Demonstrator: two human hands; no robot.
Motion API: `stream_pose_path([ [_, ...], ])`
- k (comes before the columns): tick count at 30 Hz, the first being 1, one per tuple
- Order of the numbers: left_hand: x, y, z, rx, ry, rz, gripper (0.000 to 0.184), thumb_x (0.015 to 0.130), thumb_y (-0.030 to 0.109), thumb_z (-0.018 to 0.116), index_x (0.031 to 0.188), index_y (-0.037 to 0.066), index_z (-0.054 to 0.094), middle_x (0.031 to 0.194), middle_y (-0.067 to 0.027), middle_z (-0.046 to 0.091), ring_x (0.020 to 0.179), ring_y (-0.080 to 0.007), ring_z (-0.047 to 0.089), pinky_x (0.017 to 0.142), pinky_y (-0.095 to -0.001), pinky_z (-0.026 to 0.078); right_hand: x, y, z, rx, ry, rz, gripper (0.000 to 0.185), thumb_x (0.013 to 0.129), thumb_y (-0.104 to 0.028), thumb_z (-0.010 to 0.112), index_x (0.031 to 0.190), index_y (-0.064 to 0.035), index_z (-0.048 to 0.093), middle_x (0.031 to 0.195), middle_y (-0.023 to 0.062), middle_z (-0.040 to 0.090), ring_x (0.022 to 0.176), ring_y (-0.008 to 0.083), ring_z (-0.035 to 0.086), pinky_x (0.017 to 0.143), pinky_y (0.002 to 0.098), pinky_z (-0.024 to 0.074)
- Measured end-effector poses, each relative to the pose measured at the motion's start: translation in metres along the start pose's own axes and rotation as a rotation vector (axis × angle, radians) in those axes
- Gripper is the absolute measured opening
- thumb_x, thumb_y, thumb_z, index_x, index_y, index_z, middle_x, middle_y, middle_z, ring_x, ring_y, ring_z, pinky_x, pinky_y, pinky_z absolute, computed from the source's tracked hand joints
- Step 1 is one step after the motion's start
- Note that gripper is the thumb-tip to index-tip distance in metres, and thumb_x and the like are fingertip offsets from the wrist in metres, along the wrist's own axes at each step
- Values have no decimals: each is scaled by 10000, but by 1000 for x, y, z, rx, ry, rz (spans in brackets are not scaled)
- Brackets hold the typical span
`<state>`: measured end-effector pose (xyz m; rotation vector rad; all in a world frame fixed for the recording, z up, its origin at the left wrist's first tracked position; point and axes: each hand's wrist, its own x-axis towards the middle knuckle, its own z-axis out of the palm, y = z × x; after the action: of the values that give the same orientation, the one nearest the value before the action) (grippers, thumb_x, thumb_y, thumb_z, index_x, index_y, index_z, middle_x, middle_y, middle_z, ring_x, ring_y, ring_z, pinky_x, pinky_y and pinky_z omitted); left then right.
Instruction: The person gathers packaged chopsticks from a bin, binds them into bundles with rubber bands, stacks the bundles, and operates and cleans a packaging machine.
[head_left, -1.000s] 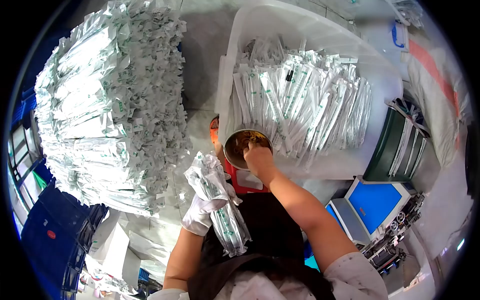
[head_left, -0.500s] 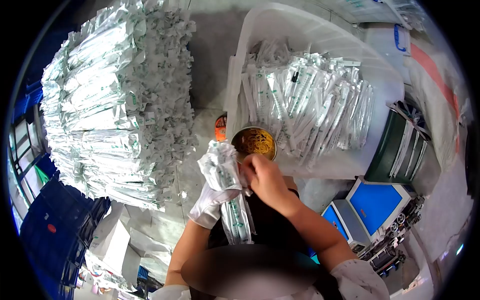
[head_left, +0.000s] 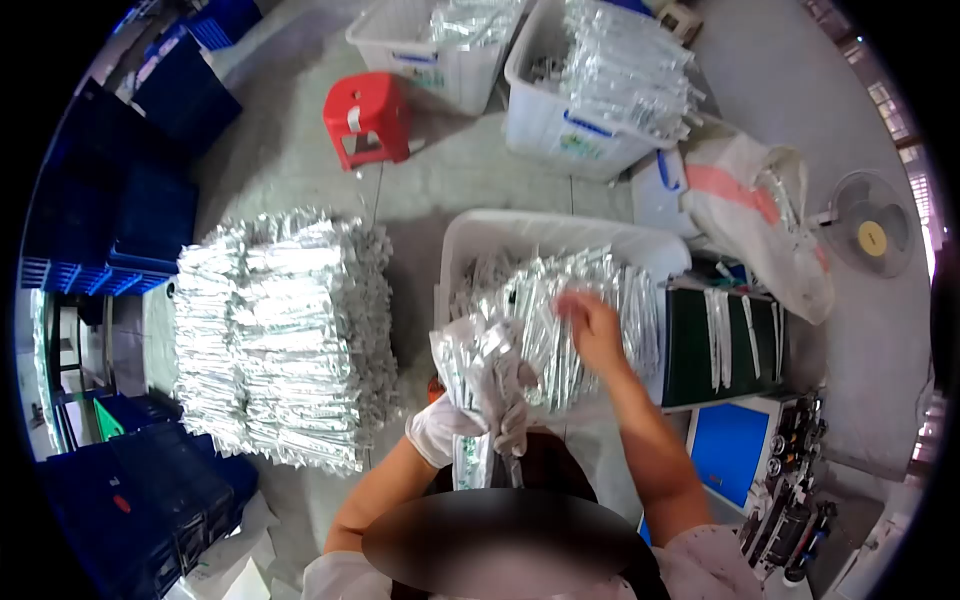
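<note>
A white glove covers my left hand, which is closed around an upright bundle of long, narrow silvery packets with green print. The bundle's lower ends stick out below the glove, near my lap. My bare right hand is away from the bundle, over the loose packets heaped in a translucent white plastic bin. Motion smears its fingertips, so I cannot make out whether they touch or hold a packet.
A large stack of bundled packets stands on the floor at left. Beyond are a red stool and two more white bins with packets. At right are a dark green surface with a few packets, a blue-topped machine and a fan.
My right hand has left the bundle and moved right, over the bin. My left hand still grips the bundle. The head view has tilted up, and the bowl of yellow rubber bands is out of sight.
</note>
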<state>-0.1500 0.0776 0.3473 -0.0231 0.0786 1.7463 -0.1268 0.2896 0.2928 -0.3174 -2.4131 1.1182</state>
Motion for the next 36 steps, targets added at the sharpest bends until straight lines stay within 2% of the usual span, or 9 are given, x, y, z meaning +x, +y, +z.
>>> stream_pose_path([
  [2, -4, -1, 0, -12, 31, -26, 466, 729, 174, 662, 1092, 26, 410, 676, -93, 505, 485, -227, 500, 500, -361, 429, -35, -47, -33, 315, -88, 429, 142, 717, 91, 419, 671, 15, 530, 691, 81, 562, 637, 185, 531, 636, 279, 439],
  [7, 9, -2, 17, 214, -150, 157, 553, 580, 172, 738, 1035, 48, 450, 752, -83, 494, 578, -210, 501, 535, -333, 412, -48, -130, -63, 1576, -7, 292, 206, 712, 146, 435, 729, 17, 595, 824, 139, 610, 835, 251, 578, 865, 414, 436],
  [11, 33, 4, 28, 166, -148, 90, 486, 599, 97, 653, 1048, 55, 472, 806, -70, 494, 674, -210, 510, 604, -316, 415, -1, -101, -54, 604, 29, -101, 278, 806, 60, 537, 1085, 61, 541, 1170, 170, 524, 1120, 250, 482, 962, 341, 398],
  [15, 56, 9, 57, 355, 35, 17, 407, 637, 75, 620, 1019, 36, 486, 804, -68, 496, 700, -206, 510, 644, -316, 419, 23, -98, -75, 770, -179, -107, 718, 745, 43, 630, 1342, -6, 235, 1355, 148, 330, 1254, 230, 319, 1029, 338, 286],
  [25, 104, -33, 71, 436, -8, -106, 244, 693, 64, 596, 928, 24, 544, 791, -91, 553, 769, -219, 573, 738, -368, 490, 62, -121, -169, 195, -486, -374, 428, 666, -179, 703, 1057, -52, 582, 1002, 125, 613, 908, 229, 586, 807, 316, 435],
  [28, 116, -26, 6, 988, 164, -148, 413, 645, 86, 598, 1031, -34, 515, 855, -128, 572, 820, -227, 574, 740, -364, 475, 85, -127, -173, -52, -1140, -276, 170, 668, -243, 659, 760, -102, 679, 760, 43, 651, 731, 177, 608, 690, 286, 447],
  [30, 132, -27, 36, 800, -223, -18, 210, 771, 60, 548, 961, -24, 583, 906, -123, 599, 820, -189, 595, 735, -322, 493, 99, -121, -170, -93, -1262, -298, 299, 665, -246, 689, 908, -77, 650, 947, 68, 633, 845, 166, 593, 731, 305, 457],
  [33, 112, -46, 54, 570, 81, 80, 235, 824, 130, 527, 1002, -17, 572, 904, -110, 608, 798, -148, 602, 698, -286, 502, 81, -78, -140, 712, -607, -221, 567, 679, -323, 700, 1167, -96, 521, 1100, 99, 554, 926, 198, 565, 735, 340, 464],
  [36, 90, -48, 51, 688, 222, 98, 317, 833, 245, 550, 1047, 11, 540, 873, -79, 615, 712, -126, 603, 610, -247, 505, 35, -77, -109, 1477, -548, 246, 859, 697, -493, 660, 1340, -81, 268, 1111, 106, 502, 920, 217, 541, 773, 348, 465],
])
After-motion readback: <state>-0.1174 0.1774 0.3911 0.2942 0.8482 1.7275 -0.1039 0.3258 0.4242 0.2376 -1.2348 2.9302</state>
